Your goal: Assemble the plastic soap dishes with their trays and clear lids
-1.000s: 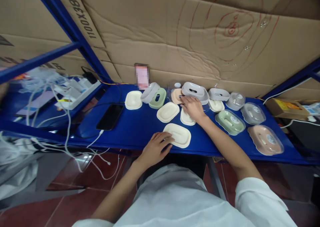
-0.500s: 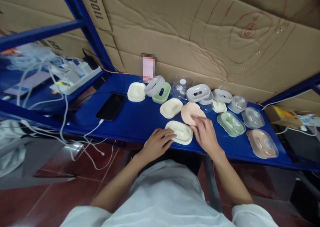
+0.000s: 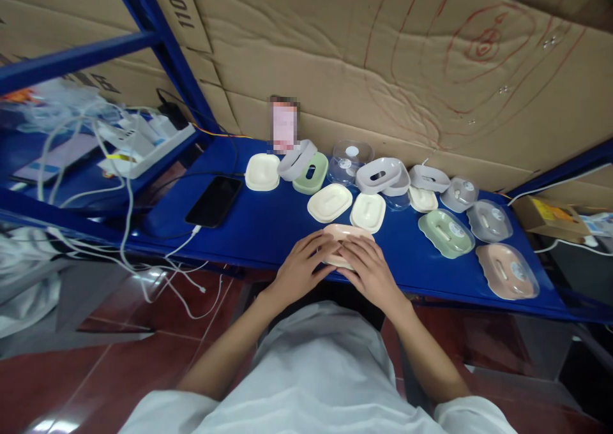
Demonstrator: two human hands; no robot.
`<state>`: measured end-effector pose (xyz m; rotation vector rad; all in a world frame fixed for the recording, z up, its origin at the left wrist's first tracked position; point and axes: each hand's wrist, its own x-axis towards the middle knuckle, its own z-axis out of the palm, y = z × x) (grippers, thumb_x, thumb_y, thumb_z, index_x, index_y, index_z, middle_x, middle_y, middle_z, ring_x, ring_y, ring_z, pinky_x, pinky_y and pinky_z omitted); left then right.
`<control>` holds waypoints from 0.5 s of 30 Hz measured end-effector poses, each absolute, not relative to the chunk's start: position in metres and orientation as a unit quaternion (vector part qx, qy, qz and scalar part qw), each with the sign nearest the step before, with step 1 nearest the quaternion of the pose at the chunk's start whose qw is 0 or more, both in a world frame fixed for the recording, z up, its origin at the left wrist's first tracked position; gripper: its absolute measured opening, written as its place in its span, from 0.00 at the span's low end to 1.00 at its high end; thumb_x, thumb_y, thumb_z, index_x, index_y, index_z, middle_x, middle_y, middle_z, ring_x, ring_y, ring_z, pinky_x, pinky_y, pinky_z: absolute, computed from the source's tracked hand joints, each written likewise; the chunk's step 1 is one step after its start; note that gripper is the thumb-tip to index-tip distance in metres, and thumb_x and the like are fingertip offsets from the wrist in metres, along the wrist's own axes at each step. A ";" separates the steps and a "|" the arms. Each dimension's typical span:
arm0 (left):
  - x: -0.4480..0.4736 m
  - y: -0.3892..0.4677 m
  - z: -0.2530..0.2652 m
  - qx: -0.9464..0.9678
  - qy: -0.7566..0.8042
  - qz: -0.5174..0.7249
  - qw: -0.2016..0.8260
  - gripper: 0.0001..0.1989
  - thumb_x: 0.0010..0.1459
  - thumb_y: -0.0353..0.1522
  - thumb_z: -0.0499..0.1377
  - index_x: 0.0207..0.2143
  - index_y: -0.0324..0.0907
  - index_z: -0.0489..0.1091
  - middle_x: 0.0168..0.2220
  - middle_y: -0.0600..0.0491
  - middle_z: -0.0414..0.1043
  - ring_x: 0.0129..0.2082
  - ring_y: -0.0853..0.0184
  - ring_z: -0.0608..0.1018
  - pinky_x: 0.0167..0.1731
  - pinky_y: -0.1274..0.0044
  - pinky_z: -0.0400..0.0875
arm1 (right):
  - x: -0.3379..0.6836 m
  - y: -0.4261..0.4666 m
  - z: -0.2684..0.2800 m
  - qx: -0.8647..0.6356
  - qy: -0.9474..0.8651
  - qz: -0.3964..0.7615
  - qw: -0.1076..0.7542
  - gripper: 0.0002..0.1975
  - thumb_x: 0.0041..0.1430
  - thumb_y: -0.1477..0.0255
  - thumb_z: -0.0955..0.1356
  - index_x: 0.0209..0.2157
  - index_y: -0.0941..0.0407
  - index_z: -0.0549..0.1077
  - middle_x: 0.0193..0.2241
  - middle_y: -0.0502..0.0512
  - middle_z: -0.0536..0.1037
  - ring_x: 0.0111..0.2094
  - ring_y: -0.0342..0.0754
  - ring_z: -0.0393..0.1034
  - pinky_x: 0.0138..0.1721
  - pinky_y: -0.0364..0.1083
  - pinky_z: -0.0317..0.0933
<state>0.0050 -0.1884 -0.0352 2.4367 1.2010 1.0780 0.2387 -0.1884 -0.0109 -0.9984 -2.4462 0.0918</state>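
At the front edge of the blue table, a pink oval dish piece (image 3: 348, 230) lies over a cream-coloured piece, which is mostly hidden under it and the hands. My left hand (image 3: 304, 260) curls its fingers over the pink piece from the left. From the right, my right hand (image 3: 372, 267) presses on it, fingertips almost meeting the left ones. Just behind are two loose cream dish pieces, one wide (image 3: 329, 203) and one smaller (image 3: 368, 212). Another cream piece (image 3: 262, 172) lies farther left, beside a green piece (image 3: 311, 173) and a grey ring (image 3: 295, 161) leaning on it.
Grey oval rings (image 3: 380, 175) and clear lids (image 3: 352, 159) stand at the back. On the right sit lidded dishes, green (image 3: 446, 233), grey (image 3: 489, 221) and pink (image 3: 507, 270). A black phone (image 3: 214, 202) on a cable and a power strip (image 3: 148, 150) are on the left.
My right hand has brought the pink piece toward me onto the cream piece, uncovering a smaller cream piece behind. My left hand has moved slightly right, and both hands now meet on the pink piece.
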 end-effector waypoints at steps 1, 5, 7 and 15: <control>0.006 -0.188 -0.036 0.828 0.412 0.364 0.110 0.25 0.69 0.35 0.64 0.67 0.49 0.67 0.64 0.45 0.73 0.69 0.53 0.70 0.67 0.56 0.71 | 0.240 -0.191 -0.013 -0.366 -0.895 0.042 0.252 0.29 0.74 0.67 0.67 0.73 0.49 0.62 0.65 0.59 0.75 0.69 0.59 0.65 0.71 0.64 0.58; 0.008 -0.190 -0.038 0.828 0.417 0.360 0.101 0.18 0.70 0.36 0.63 0.61 0.48 0.73 0.62 0.47 0.75 0.67 0.53 0.72 0.65 0.57 0.72 | 0.246 -0.200 -0.024 -0.370 -0.887 0.055 0.271 0.29 0.76 0.74 0.64 0.74 0.49 0.58 0.66 0.59 0.74 0.68 0.55 0.67 0.69 0.62 0.61; 0.007 -0.192 -0.039 0.830 0.411 0.362 0.102 0.17 0.70 0.36 0.63 0.60 0.48 0.73 0.62 0.47 0.75 0.67 0.54 0.72 0.65 0.57 0.71 | 0.246 -0.203 -0.025 -0.369 -0.886 0.056 0.274 0.28 0.75 0.75 0.63 0.73 0.50 0.60 0.66 0.59 0.74 0.68 0.54 0.67 0.69 0.60 0.60; 0.009 -0.142 0.001 0.801 0.470 0.360 0.084 0.20 0.72 0.36 0.56 0.64 0.48 0.70 0.61 0.44 0.75 0.63 0.54 0.75 0.63 0.60 0.69 | 0.241 -0.207 -0.025 -0.454 -0.859 -0.013 0.237 0.20 0.74 0.69 0.66 0.65 0.46 0.72 0.72 0.57 0.65 0.74 0.59 0.54 0.73 0.67 0.44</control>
